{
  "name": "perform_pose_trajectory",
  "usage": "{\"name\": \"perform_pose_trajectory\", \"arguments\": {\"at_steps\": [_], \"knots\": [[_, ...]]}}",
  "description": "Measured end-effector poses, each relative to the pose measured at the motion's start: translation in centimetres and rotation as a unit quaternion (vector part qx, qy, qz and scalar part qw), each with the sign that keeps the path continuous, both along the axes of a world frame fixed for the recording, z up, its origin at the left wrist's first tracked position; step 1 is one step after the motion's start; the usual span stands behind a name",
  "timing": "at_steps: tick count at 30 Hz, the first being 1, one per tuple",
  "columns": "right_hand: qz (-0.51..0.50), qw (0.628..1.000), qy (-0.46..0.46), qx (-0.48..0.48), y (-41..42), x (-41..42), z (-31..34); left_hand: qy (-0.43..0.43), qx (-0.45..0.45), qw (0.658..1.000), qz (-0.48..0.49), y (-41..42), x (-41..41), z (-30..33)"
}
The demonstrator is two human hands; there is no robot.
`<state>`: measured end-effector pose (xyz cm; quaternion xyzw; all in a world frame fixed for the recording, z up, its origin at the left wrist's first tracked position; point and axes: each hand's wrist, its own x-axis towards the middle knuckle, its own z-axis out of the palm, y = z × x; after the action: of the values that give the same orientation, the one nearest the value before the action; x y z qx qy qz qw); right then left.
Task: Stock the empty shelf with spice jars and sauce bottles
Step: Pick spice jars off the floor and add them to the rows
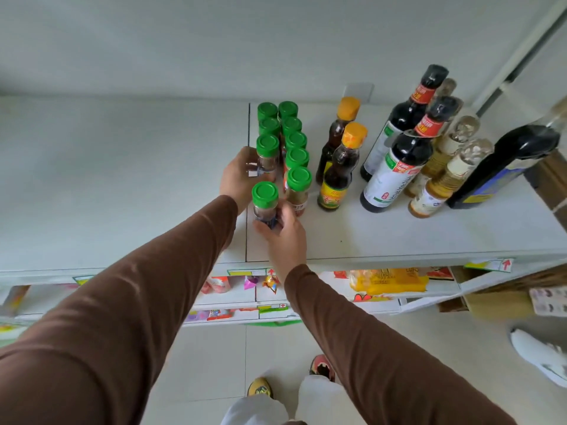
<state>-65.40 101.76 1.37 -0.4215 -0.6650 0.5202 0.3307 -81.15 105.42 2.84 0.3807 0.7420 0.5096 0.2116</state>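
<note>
Two rows of green-capped spice jars [295, 139] stand on the white top shelf [399, 237]. My right hand [285, 237] grips the nearest jar [265, 204] of the left row by its lower part. My left hand [237, 176] wraps around the jar behind it [268, 154] from the left. To the right stand two orange-capped sauce bottles [337, 173], two dark soy bottles [395, 167], several pale oil bottles [441, 182] and a large black bottle [506, 167].
The shelf's left half [122, 179] is bare. Lower shelves [383, 283] hold bright snack packets and price tags. Cardboard boxes [491, 302] sit at right. Another person's white shoe [540, 354] rests on the tiled floor; my own feet [322, 368] are below.
</note>
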Motion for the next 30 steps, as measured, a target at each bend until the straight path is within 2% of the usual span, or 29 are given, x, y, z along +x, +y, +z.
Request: {"name": "perform_pose_trajectory", "arguments": {"at_steps": [10,15,21,30], "knots": [[-0.035,0.999,-0.01,0.021,0.6,-1.3,0.2,0.005,0.001,1.0,-0.001,-1.1,-0.5,0.2],[-0.035,0.999,0.007,0.002,0.4,-0.7,-0.2,-0.061,0.0,0.998,0.02,-5.8,0.4,0.6],[-0.022,0.997,0.035,-0.057,-0.8,1.8,-0.8,-0.141,-0.019,0.99,-0.001,-10.9,3.7,0.5],[-0.017,0.993,0.052,-0.102,-1.8,0.1,0.0,-0.244,-0.015,0.969,-0.036,-10.7,6.3,0.2]]}}
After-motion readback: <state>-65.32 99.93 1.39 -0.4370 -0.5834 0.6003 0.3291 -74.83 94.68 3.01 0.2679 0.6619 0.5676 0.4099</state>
